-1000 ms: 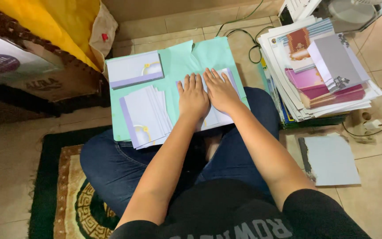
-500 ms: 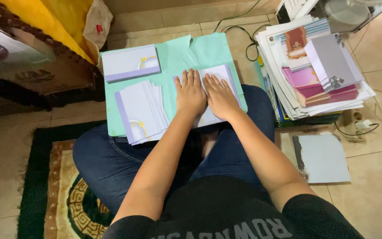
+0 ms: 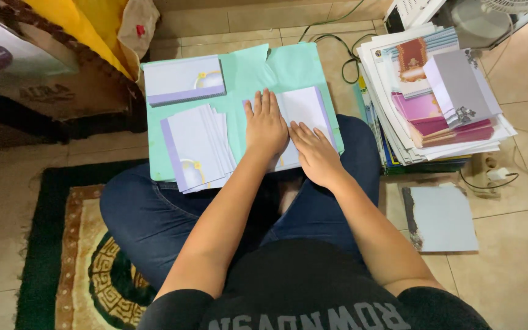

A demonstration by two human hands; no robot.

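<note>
**Desk:** While the person sits cross-legged on the floor, what are the hands doing?

**Photographer:** Both lie flat on a lavender-edged white card [image 3: 304, 116] resting on a mint-green paper sheet [image 3: 245, 73] spread across the lap. The left hand [image 3: 265, 125] presses palm-down with its fingers [image 3: 263, 101] straight and close together; the right hand [image 3: 316, 150] lies just beside it, nearer the body, fingers [image 3: 310, 131] spread a little. Neither hand grips anything; they only bear down on the card.

**Desk:** And around that card?

**Photographer:** Left of it on the green sheet, a fanned stack of matching cards [image 3: 197, 146]. Beyond that stack, at the sheet's far left corner, a neat pile of lavender cards [image 3: 181, 79]. Right of the sheet, on the tiled floor, a tall heap of printed invitations and envelopes [image 3: 435, 98] in grey, pink and maroon, with a loose grey sheet [image 3: 441, 217] nearer the person. A patterned rug [image 3: 62, 244] lies under the left knee.

**Desk:** How would the pressing go best, in your view?

**Photographer:** I'd judge it wants even pressure: palms flat, edges lined up first, then a smooth sweep outward from the centre so the card creases cleanly without shifting on the soft lap. Whether it is folded double, I cannot tell.
</note>
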